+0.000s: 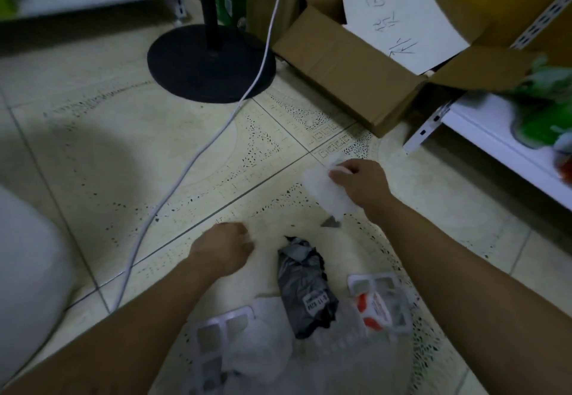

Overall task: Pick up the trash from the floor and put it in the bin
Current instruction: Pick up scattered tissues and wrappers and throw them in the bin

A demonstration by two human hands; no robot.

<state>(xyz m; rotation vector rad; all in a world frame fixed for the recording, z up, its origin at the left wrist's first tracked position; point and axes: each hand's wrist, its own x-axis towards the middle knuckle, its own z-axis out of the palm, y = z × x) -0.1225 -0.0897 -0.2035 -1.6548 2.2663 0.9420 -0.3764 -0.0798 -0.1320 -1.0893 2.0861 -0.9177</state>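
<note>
While the right hand (360,182) pinches a white wrapper (326,193) just above the floor (123,162), the left hand (227,247) is curled, its hold unclear. The crumpled black bag (305,285) and plastic trays (383,283) lie uncollected, and no bin shows, so the task looks barely begun.

Pinching a white wrapper (325,190) in the right hand (360,182) over the tiled floor (154,162). Curling the left hand (224,247) nearby, can't tell round what tbh. Looking down on a grey bag (305,289) beside a plastic tray (383,283).
</note>
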